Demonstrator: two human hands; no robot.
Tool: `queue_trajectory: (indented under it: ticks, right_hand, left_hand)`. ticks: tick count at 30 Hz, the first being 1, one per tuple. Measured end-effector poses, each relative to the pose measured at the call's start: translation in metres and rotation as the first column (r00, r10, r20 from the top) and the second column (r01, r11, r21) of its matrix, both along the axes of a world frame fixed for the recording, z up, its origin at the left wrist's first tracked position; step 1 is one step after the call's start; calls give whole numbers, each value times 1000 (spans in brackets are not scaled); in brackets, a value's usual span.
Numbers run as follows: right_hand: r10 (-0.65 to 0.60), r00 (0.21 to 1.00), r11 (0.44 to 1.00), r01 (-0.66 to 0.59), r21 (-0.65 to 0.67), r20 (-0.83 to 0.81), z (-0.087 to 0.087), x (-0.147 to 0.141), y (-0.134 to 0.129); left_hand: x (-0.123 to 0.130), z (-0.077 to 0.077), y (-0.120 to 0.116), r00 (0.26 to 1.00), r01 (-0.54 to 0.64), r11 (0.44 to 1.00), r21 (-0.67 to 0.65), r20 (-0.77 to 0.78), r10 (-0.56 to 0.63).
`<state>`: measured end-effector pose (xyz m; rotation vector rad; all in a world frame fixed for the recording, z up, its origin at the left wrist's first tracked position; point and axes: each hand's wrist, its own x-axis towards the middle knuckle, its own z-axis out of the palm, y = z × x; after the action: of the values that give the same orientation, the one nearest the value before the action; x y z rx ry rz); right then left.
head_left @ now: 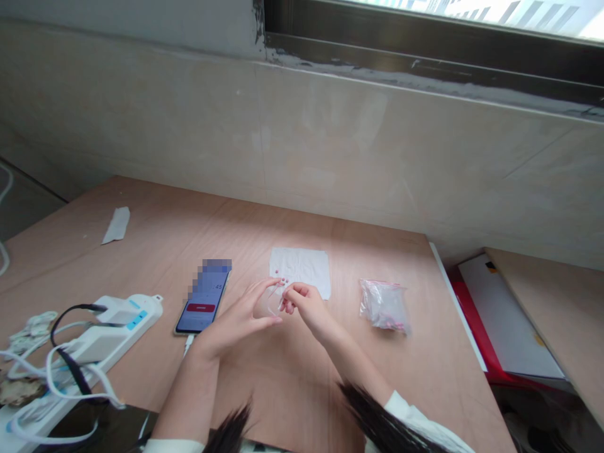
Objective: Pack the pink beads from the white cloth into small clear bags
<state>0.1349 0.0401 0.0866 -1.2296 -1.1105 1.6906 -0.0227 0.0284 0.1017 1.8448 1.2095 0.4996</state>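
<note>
My hands are raised together over a wooden table (141, 251), just in front of a white paper napkin (302, 267). My right hand (306, 308) pinches a thin, transparent cord (272, 303) between its fingertips. The cord forms a small loop. My left hand (240, 321) curves in a C shape around that loop, and I cannot tell if it grips the cord. Several small red beads (282, 280) lie on the napkin close to my fingertips. To the right sits a clear plastic bag (384, 306) holding pinkish contents.
A smartphone (202, 302) with a lit screen and a cable lies left of my hands. Further left are a white power strip (113, 333) and tangled cables. A folded paper strip (116, 224) lies far left. A concrete wall rises behind the table.
</note>
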Motion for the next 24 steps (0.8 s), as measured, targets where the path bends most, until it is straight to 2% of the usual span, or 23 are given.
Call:
queue_trajectory:
  ticks: [3, 5, 6, 8, 10, 14, 16, 19, 22, 24]
  right_hand:
    - [-39, 998, 999, 39, 6, 43, -13, -1, -1]
    - [-143, 963, 988, 125, 94, 227, -28, 0, 1]
    - [-198, 918, 975, 150, 162, 343, -36, 0, 3]
    - [-251, 811, 954, 114, 278, 528, -52, -1, 8]
    - [-252, 730, 940, 27, 341, 636, -64, -2, 12]
    - [-254, 660, 921, -59, 385, 707, -71, -3, 15]
    - [-253, 678, 927, -34, 373, 690, -66, -3, 15]
    - [-236, 770, 942, 32, 333, 593, -53, -8, 16]
    - [-149, 867, 950, -9, 313, 475, -42, -16, 20]
    - [-138, 881, 948, -15, 318, 453, -41, -17, 25]
  left_hand:
    - [-3, -11, -1, 994, -103, 992, 78, -31, 105]
    - [-5, -18, 1, 989, -127, 984, 123, -61, 136]
    - [-5, -21, 2, 987, -128, 982, 136, -76, 139]
    - [-6, -26, 5, 984, -123, 980, 158, -106, 141]
    - [-7, -31, 8, 979, -128, 975, 182, -133, 153]
    - [-8, -42, 13, 970, -133, 965, 224, -170, 174]
    - [-8, -48, 15, 965, -134, 964, 228, -192, 180]
    - [-5, -54, 19, 955, -141, 965, 220, -226, 191]
    - [-2, -56, 23, 955, -153, 966, 210, -221, 200]
    - [-1, -55, 26, 957, -161, 965, 208, -206, 204]
